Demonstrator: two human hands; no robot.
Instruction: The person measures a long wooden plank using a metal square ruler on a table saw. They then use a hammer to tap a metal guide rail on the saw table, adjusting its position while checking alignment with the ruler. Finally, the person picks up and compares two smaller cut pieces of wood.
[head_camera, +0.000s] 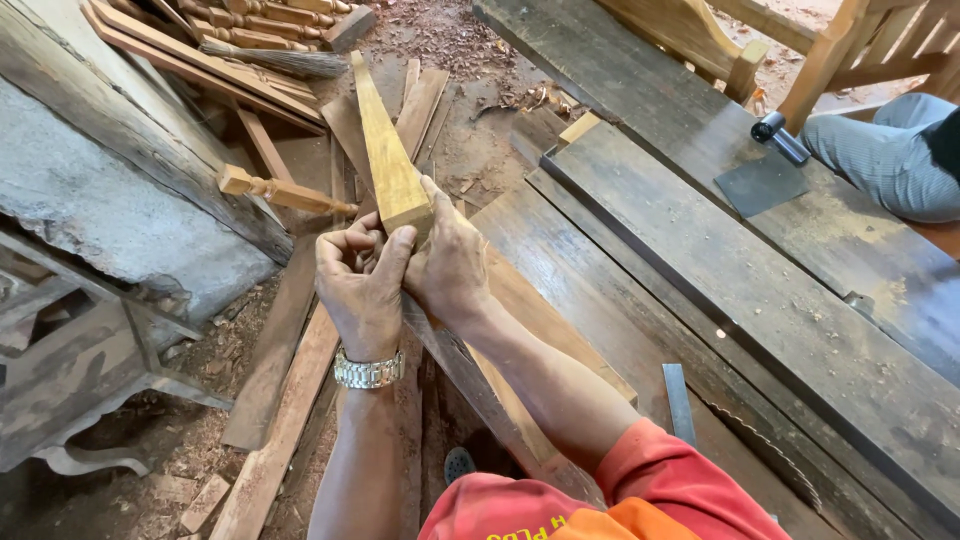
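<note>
A tapered light-wood piece (385, 150) points away from me, its thick end held at chest height. My left hand (358, 285), with a metal watch (368, 372) on its wrist, curls against the near end of the piece from the left. My right hand (448, 262) wraps the same end from the right, thumb on top. Both hands press together around the wood, above dark planks and the sawdust floor.
A long dark workbench (760, 290) runs to my right, with a metal scraper sheet (760, 183) and a black cylinder (778, 135) on it. Another person's grey trouser leg (885, 155) rests at the far right. Loose planks (290, 400), a turned spindle (285, 190) and a broom (280, 60) lie left.
</note>
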